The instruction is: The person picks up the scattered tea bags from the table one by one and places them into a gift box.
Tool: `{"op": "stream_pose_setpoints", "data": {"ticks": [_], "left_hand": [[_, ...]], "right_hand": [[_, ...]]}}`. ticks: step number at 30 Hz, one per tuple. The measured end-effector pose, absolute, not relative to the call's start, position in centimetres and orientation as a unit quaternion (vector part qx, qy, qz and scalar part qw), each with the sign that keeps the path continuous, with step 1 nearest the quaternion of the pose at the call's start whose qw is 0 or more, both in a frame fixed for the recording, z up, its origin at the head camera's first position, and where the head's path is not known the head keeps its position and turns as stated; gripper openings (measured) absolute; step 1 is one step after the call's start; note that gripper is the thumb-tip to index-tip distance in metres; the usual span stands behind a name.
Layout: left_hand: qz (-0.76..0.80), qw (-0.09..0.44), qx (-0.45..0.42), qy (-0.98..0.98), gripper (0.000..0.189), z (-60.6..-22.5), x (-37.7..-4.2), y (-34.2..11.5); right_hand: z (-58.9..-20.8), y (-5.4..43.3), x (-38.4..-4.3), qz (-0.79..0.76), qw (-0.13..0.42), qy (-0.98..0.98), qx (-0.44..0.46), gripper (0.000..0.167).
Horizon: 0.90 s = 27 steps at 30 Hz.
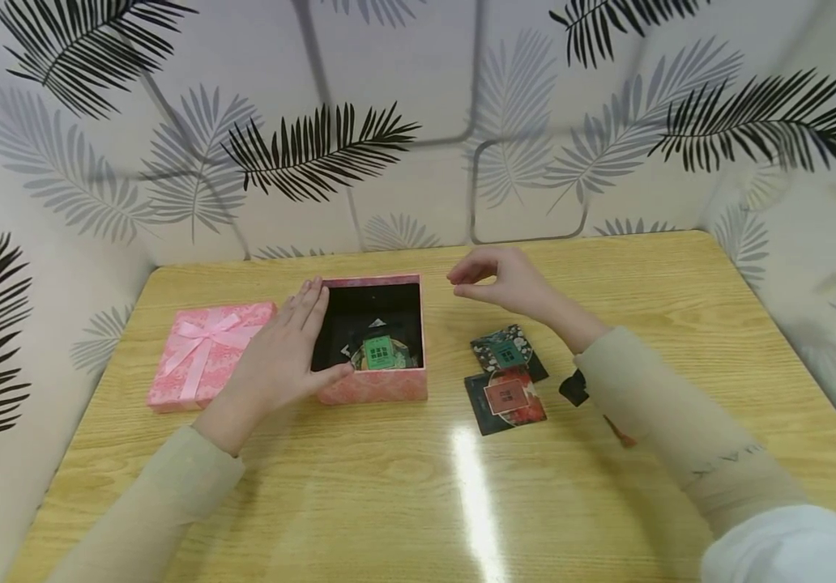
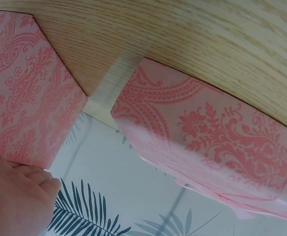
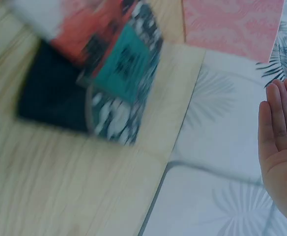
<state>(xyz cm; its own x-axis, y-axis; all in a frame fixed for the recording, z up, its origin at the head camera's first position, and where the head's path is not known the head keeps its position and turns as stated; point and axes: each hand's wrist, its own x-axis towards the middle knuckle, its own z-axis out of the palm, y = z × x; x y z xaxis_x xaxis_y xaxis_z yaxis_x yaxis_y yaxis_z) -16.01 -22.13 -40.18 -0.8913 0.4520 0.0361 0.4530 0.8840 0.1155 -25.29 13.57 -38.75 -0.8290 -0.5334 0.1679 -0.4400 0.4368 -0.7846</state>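
Observation:
My left hand (image 1: pixel 283 344) lies along the left side of an open pink box (image 1: pixel 381 387), fingers extended along its rim and thumb at the front edge. Inside the dark interior is a green-labelled packet (image 1: pixel 380 353) with other patterned pieces. In the left wrist view, fingertips (image 2: pixel 45 184) touch the box's patterned wall (image 2: pixel 30 88). Right of the box, my right hand (image 1: pixel 509 279) hovers with fingers gently bent, nothing between fingers and thumb. Below it on the table lie a dark floral packet (image 1: pixel 507 350) with a teal label and a red-labelled packet (image 1: pixel 505 398), partly overlapping.
A pink lid (image 1: pixel 206 352) with a ribbon bow lies left of the box. Under the right forearm, a small black piece (image 1: pixel 574 389) and a reddish piece (image 1: pixel 620 431) show partly. Leaf-patterned wall covering (image 1: pixel 418 186) borders the wooden table (image 1: pixel 360 486) at the back.

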Motion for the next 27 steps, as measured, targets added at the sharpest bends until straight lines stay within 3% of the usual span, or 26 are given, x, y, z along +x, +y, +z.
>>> {"op": "stream_pose_setpoints", "data": {"ticks": [27], "left_hand": [[-0.062,0.006,-0.231,-0.971,0.112,-40.1,-15.9,-22.2]], "right_hand": [[-42.6,21.0,-24.7,-0.383,0.114,0.887,-0.23,0.028]]}}
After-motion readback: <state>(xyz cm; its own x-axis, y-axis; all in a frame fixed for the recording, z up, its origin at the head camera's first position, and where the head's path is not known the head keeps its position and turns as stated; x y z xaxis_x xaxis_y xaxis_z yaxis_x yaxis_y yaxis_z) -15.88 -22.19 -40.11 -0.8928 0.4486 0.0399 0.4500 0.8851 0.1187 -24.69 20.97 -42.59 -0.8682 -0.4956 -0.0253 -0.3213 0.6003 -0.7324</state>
